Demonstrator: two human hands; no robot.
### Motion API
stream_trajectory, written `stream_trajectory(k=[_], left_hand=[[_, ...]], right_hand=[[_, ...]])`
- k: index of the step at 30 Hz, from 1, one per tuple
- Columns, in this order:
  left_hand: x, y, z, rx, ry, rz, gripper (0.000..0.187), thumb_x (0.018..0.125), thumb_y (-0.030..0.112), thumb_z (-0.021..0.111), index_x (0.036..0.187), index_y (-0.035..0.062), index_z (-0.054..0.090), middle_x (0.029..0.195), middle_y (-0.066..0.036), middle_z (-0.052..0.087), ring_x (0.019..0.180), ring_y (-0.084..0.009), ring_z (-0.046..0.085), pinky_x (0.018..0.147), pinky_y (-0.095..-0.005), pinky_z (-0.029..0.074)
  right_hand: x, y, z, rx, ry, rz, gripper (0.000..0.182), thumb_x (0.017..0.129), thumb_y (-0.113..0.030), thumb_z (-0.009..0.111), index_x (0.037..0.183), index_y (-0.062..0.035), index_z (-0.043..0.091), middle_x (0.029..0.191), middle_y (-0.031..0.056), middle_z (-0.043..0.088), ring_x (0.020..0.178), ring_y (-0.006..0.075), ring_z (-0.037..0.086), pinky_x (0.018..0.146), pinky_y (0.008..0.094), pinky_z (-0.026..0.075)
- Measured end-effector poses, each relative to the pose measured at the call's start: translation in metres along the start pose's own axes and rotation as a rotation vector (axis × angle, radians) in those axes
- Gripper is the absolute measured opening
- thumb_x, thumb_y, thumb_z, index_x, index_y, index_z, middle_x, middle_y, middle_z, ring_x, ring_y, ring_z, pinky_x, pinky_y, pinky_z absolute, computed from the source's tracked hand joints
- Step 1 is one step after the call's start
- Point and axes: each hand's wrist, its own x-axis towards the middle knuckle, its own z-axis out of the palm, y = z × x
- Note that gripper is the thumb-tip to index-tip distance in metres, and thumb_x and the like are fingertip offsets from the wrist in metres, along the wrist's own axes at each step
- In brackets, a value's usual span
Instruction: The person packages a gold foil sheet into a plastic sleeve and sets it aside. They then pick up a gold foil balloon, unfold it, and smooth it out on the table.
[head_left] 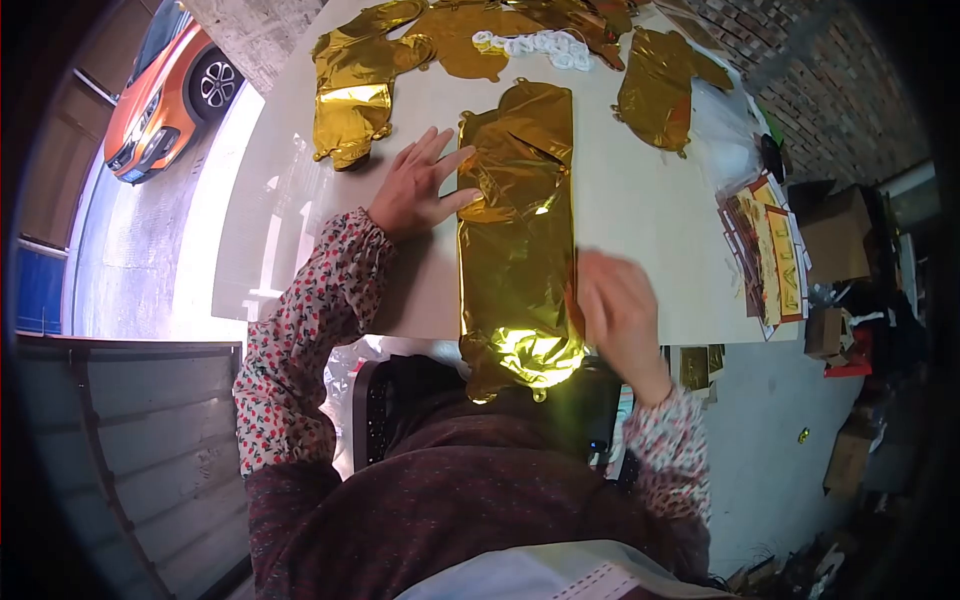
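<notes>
A flat gold foil balloon (516, 240) lies lengthwise on the pale table before me, its lower end hanging over the near edge. At its upper left side, my left hand (425, 190) rests with fingers spread, thumb and fingertips touching the foil. My right hand (615, 310) is beside the lower right edge of the balloon, blurred by motion; whether its fingers grip the foil cannot be made out. More gold foil balloons lie farther up: one at the left (352, 95), one at the right (655, 90), and crumpled ones at the back (460, 45).
White coiled strings (540, 47) lie on the table's (690, 230) far side. Clear plastic bags (722, 130) and printed packets (768, 250) sit along the right edge. Cardboard boxes (838, 235) stand against the right wall. An orange car (165, 95) is outside at left.
</notes>
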Motion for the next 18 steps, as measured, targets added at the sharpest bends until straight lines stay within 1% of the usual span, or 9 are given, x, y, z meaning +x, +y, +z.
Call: stream_trajectory(k=[1, 3, 5, 8, 12, 15, 18], left_hand=[[0.000, 0.000, 0.000, -0.002, -0.002, 0.001, 0.062, 0.093, 0.044, 0.063, 0.143, 0.0121, 0.048, 0.151, -0.023, 0.040, 0.142, -0.0429, 0.032, 0.114, -0.0506, 0.028], [0.000, 0.000, 0.000, -0.006, 0.001, 0.001, 0.062, 0.093, 0.044, 0.063, 0.143, 0.0117, 0.048, 0.150, -0.023, 0.040, 0.142, -0.0427, 0.033, 0.114, -0.0504, 0.028], [0.000, 0.000, 0.003, -0.033, 0.026, 0.010, 0.063, 0.091, 0.047, 0.063, 0.141, 0.0106, 0.050, 0.148, -0.023, 0.042, 0.141, -0.0421, 0.034, 0.114, -0.0502, 0.028], [0.002, 0.001, 0.002, -0.032, 0.037, 0.001, 0.063, 0.091, 0.047, 0.064, 0.140, 0.0099, 0.051, 0.147, -0.022, 0.044, 0.141, -0.0408, 0.035, 0.114, -0.0499, 0.028], [0.008, 0.002, 0.006, -0.010, 0.056, 0.023, 0.064, 0.091, 0.046, 0.064, 0.141, 0.0095, 0.050, 0.145, -0.020, 0.046, 0.140, -0.0384, 0.037, 0.114, -0.0493, 0.029], [0.013, 0.005, 0.004, -0.064, 0.070, 0.048, 0.067, 0.089, 0.036, 0.071, 0.144, 0.0088, 0.045, 0.147, -0.019, 0.046, 0.139, -0.0390, 0.039, 0.112, -0.0463, 0.034], [0.016, 0.010, 0.002, -0.149, 0.105, 0.041, 0.069, 0.088, 0.034, 0.072, 0.145, 0.0082, 0.043, 0.145, -0.019, 0.049, 0.137, -0.0389, 0.042, 0.110, -0.0451, 0.036]], right_hand=[[0.019, 0.003, -0.004, 0.000, -0.065, 0.109, 0.023, 0.089, 0.000, 0.060, 0.111, 0.0043, 0.064, 0.110, 0.0201, 0.066, 0.101, 0.0366, 0.062, 0.089, 0.0403, 0.049], [0.040, 0.047, 0.016, -0.014, 0.001, 0.157, 0.025, 0.091, -0.001, 0.058, 0.116, 0.0041, 0.062, 0.106, 0.0189, 0.064, 0.097, 0.0348, 0.061, 0.087, 0.0387, 0.049], [0.071, 0.073, 0.024, 0.011, -0.062, 0.252, 0.026, 0.094, -0.003, 0.056, 0.118, 0.0027, 0.063, 0.102, 0.0162, 0.062, 0.093, 0.0331, 0.061, 0.086, 0.0378, 0.049], [0.097, 0.090, 0.043, 0.027, -0.148, 0.301, 0.024, 0.094, -0.007, 0.057, 0.116, -0.0004, 0.064, 0.101, 0.0151, 0.061, 0.098, 0.0337, 0.058, 0.087, 0.0415, 0.047], [0.099, 0.079, 0.048, -0.029, -0.130, 0.209, 0.024, 0.094, -0.010, 0.059, 0.116, -0.0024, 0.065, 0.103, 0.0129, 0.062, 0.100, 0.0315, 0.057, 0.089, 0.0396, 0.047], [0.099, 0.078, 0.048, -0.020, -0.124, 0.198, 0.024, 0.094, -0.011, 0.060, 0.116, -0.0021, 0.066, 0.104, 0.0123, 0.062, 0.101, 0.0306, 0.056, 0.089, 0.0391, 0.047], [0.097, 0.080, 0.047, -0.007, -0.120, 0.168, 0.024, 0.094, -0.011, 0.060, 0.116, -0.0018, 0.066, 0.105, 0.0126, 0.063, 0.102, 0.0304, 0.056, 0.090, 0.0392, 0.046]])
